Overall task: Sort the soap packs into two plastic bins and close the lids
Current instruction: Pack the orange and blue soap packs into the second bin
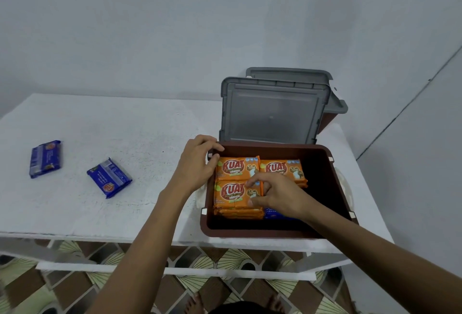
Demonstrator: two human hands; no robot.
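left hand (200,163) curls its fingers over the bin (250,233) rim. right hand (275,195) pinches an orange pack (231,195) inside.

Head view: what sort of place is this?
Probably a room in a home: a rough white table against a bare white wall, patterned floor tiles underneath, and the person's bare feet on them.

2nd bin (328,121) mostly behind lid (272,116)

Light: I see soft, even, cool-white, moderately bright | shadows: faint on wall (325,13), deep inside bin (322,183) | edges: wide-angle bending, slight blur
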